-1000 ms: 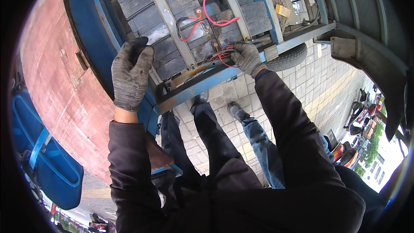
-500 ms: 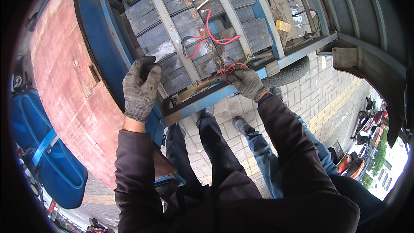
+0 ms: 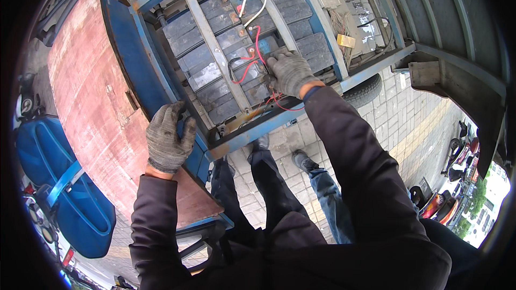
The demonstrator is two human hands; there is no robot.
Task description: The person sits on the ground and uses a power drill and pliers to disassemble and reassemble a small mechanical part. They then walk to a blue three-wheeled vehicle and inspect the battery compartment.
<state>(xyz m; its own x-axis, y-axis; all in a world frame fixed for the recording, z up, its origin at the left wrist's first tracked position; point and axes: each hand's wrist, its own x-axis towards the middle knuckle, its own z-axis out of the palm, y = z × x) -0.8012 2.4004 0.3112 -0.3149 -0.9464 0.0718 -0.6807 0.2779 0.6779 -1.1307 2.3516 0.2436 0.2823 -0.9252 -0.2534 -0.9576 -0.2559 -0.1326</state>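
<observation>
Dark batteries (image 3: 201, 53) sit side by side in a blue metal frame (image 3: 244, 138), under two grey metal straps (image 3: 217, 50). My right hand (image 3: 293, 74), in a grey knit glove, reaches over the battery terminals with its fingers closed. A thick red cable (image 3: 258, 40) runs down into those fingers; its end is hidden under them. Thin red wires (image 3: 287, 106) hang below that wrist. My left hand (image 3: 171, 137), gloved too, rests by the blue frame's side and the reddish board (image 3: 97, 91), thumb apart, holding nothing. A white cable (image 3: 263, 2) loops over the far batteries.
A small yellow block (image 3: 346, 41) lies near bundled wires right of the batteries. A tyre (image 3: 365, 90) shows under the frame. Another person's jeans leg (image 3: 325, 193) stands close at right. A blue plastic part (image 3: 64, 182) is at far left, parked vehicles at right.
My right hand has left the thin red wires at the near rail and moved up onto the terminals, where the thick red cable now bends into it. My left hand has shifted down and left.
</observation>
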